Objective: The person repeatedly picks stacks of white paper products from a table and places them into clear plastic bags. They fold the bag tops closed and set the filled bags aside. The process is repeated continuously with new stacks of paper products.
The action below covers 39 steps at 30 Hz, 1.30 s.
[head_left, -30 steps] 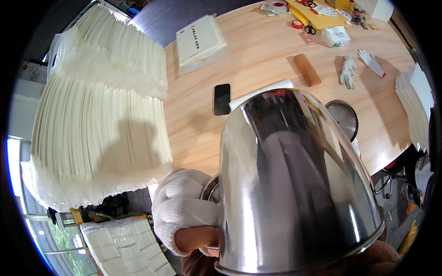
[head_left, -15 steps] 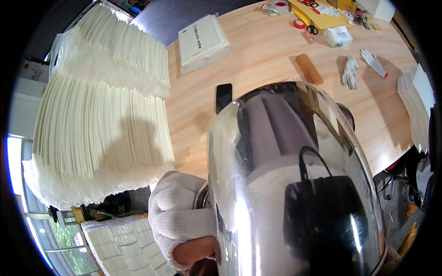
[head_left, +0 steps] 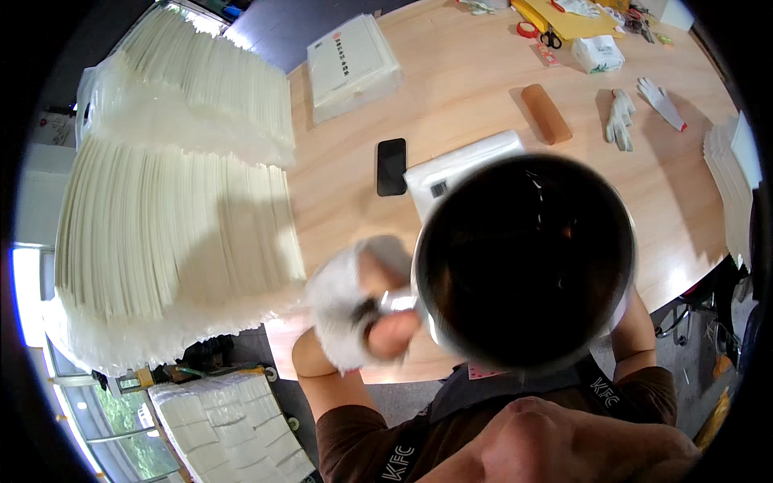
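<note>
A shiny round metal mug (head_left: 527,262) with a side handle is raised close in front of me, its dark opening turned up toward the view. Whether anything is inside cannot be told. My left hand (head_left: 362,302), in a white knit glove with bare fingertips, is closed around the handle, smeared by motion. My right forearm (head_left: 634,338) reaches up to the mug's right side, where the mug hides the hand. Partly under the mug on the table lies a white flat package (head_left: 475,165) with a small dark label. A black phone (head_left: 391,167) lies just left of it.
Tall stacks of white sheets in plastic (head_left: 177,233) stand on the left. A white packet (head_left: 354,64) lies at the back. A brown case (head_left: 546,114), white gloves (head_left: 620,121), a tissue pack (head_left: 598,54) and scissors (head_left: 551,39) are spread over the wooden table (head_left: 451,97).
The mug has tipped from showing its shiny outer wall to showing its dark opening, and looks smaller. My left hand has moved up and right with it. The white package has come into view.
</note>
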Motion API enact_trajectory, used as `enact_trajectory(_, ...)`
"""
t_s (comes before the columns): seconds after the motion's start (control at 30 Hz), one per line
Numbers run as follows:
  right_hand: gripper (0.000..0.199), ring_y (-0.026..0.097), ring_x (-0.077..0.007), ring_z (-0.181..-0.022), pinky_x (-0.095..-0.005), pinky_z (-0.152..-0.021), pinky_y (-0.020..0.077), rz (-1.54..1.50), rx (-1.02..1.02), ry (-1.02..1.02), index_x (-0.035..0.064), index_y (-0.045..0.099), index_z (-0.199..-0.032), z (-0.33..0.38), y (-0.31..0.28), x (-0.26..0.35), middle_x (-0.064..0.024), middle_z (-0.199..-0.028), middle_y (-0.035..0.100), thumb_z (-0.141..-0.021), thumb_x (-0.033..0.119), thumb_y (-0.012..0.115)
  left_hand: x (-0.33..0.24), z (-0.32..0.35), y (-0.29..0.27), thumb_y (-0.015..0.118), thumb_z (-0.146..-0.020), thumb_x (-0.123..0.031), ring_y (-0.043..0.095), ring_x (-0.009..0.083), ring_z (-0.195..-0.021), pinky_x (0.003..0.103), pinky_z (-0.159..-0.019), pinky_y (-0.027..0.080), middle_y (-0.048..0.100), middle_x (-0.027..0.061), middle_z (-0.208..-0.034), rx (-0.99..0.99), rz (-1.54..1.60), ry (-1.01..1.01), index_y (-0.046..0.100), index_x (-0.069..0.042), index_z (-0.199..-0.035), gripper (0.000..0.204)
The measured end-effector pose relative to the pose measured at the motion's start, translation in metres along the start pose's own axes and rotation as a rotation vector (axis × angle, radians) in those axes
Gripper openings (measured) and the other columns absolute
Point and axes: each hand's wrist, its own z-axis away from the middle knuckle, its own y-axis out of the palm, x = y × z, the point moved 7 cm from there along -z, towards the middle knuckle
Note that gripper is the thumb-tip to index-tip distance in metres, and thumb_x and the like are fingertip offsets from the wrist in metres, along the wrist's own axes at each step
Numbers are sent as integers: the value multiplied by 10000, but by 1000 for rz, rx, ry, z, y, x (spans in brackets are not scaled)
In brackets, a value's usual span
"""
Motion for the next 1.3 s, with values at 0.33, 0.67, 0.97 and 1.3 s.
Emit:
enact_trajectory(0.33,315,569,-202,-935,-334,-687,519,-7,-1,52,138,494,-1200,-21,-16,12,-52,-1135,565,-979,300,338,272,33,126,559,-924,-276,415,61,-593,260,-626,495,423,-29,-671,-132,453,-866,461,-89,-822,234)
enact_trajectory(0.67,283,555,-215,-1028,-369,-797,519,129,-63,-17,116,487,-1198,-66,-26,10,-63,-1142,565,-960,245,403,457,-1,163,529,-942,-266,534,83,-673,260,-633,515,546,31,-830,-319,360,-831,479,-42,-990,234)
enact_trajectory(0.97,311,602,-175,-860,-282,-584,523,103,-254,106,127,472,-1211,-85,-8,-15,-53,-1080,588,-982,294,343,405,36,57,668,-715,-386,406,397,-1207,480,-982,368,460,208,-1300,88,-1025,-700,410,-68,-1289,705)
enact_trajectory(1.3,364,577,-208,-1073,-351,-822,548,245,-214,132,92,445,-1281,-115,-11,-26,-88,-1256,526,-1006,284,303,419,70,39,689,-693,-324,484,391,-1083,467,-922,416,520,199,-1178,-100,-1030,-836,448,-85,-1241,644)
